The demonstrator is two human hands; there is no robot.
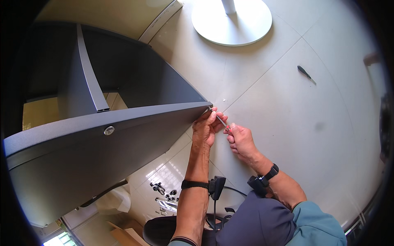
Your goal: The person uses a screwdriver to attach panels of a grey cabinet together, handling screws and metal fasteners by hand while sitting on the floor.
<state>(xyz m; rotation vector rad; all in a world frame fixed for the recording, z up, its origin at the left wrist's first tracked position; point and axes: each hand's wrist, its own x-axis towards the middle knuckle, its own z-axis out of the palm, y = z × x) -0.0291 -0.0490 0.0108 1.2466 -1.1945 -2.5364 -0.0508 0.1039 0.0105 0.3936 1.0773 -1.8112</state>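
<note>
The cabinet [94, 164] is plain dark grey, deepening to near-black inside, with a paler grey divider edge [92, 88] and a bright silver lock [108, 130], while the held screwdriver [222, 121] shows a silver shaft and a hint of red at its handle. The off-white floor tiles [279, 135] are crossed by thin, darker joint lines, beneath a glossy white pedestal base [207, 24] and a loose screwdriver [302, 70] with a black handle. The trousers [262, 213] are dark slate blue, the sleeve [318, 223] teal, the wrist straps [195, 184] black, and the wall [111, 12] yellowish beige.
</note>
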